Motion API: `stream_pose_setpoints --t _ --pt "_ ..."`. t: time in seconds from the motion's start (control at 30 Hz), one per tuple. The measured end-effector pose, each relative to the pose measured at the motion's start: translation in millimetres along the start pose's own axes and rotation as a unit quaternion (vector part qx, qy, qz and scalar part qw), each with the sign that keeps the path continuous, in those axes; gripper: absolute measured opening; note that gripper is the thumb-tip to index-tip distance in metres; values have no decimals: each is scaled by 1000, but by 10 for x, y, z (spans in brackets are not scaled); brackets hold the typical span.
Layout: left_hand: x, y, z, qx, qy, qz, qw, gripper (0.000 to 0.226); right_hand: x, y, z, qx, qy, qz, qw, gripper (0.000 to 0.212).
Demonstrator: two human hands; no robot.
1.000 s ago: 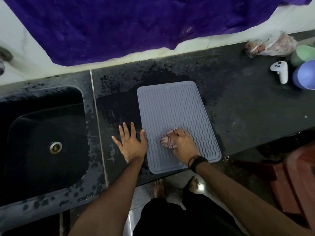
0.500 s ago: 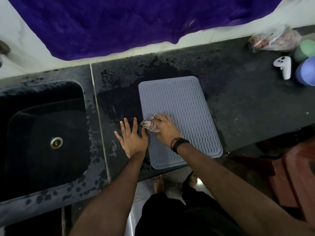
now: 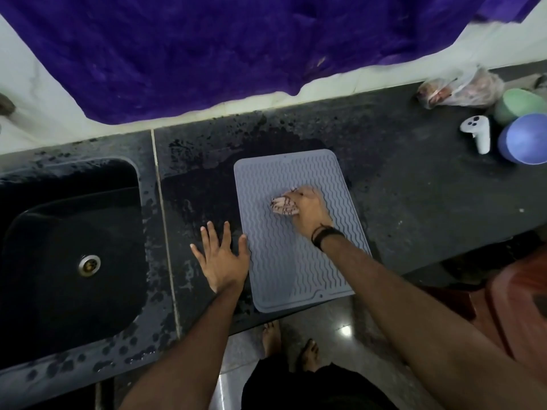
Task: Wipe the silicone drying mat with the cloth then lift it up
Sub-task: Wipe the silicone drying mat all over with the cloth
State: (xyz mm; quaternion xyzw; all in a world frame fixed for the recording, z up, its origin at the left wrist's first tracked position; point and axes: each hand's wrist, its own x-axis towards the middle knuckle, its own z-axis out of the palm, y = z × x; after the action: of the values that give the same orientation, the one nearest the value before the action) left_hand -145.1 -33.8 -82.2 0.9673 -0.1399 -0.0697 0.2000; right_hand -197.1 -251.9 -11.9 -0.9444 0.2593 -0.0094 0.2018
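Silicone mat [image 3: 296, 261], right hand [image 3: 310, 210] gripping cloth [image 3: 282, 205]

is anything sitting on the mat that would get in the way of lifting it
Only the person's own right hand, pressing the cloth onto the silicone drying mat. No dishes lie on it. The left hand rests flat on the counter at the mat's left edge.

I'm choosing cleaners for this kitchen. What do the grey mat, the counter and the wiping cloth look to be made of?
Mat: likely silicone, matte grey, with moulded wavy ridges and a raised rim.
Counter: looks like dark polished stone, perhaps granite; speckled, wet patches around the mat.
Cloth: soft woven fabric, pale with dark lines, bunched under the right hand; fibre type unclear.
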Motion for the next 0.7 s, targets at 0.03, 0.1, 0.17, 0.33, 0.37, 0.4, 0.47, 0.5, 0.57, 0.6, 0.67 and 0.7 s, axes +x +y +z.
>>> stream_pose_setpoints --t 0.03,0.1,0.17,0.33,0.37,0.4,0.47,0.5,0.57,0.6,0.67,0.7 --pt "3 6 4 3 2 -2 1000 65 132 47 -19 -14 -18 9 1000 50" --pt "2 12 5 7 6 -6 1000 68 246 134 -29 -23 -40 28 999 43" --pt "6 19 14 12 10 -9 1000 69 182 216 -31 -5 -37 32 999 41" --pt "-2 9 30 15 10 -12 1000 66 -320 538 -92 58 -7 40 998 42" --pt "-4 13 24 15 7 -13 1000 65 -406 612 -124 98 4 72 993 41" --pt "-5 17 12 14 4 -14 1000 65 -483 683 -158 179 13 124 976 39" --pt "-18 28 -18 12 -4 -15 1000 65 -614 789 -246 462 24 251 851 29" --pt "-28 35 -37 15 -8 -14 1000 66 -680 840 -290 578 26 290 762 27" --pt "-20 56 -79 31 -19 -13 999 67 -765 977 -368 687 24 320 652 28" --pt "-4 66 -106 43 -28 -13 999 68 -788 1037 -397 707 19 321 629 29" --pt "12 113 -169 57 -36 -11 998 69 -830 1116 -480 722 8 310 618 30" --pt "-2 140 -201 55 -37 -12 998 69 -862 1137 -513 723 -1 305 620 29"
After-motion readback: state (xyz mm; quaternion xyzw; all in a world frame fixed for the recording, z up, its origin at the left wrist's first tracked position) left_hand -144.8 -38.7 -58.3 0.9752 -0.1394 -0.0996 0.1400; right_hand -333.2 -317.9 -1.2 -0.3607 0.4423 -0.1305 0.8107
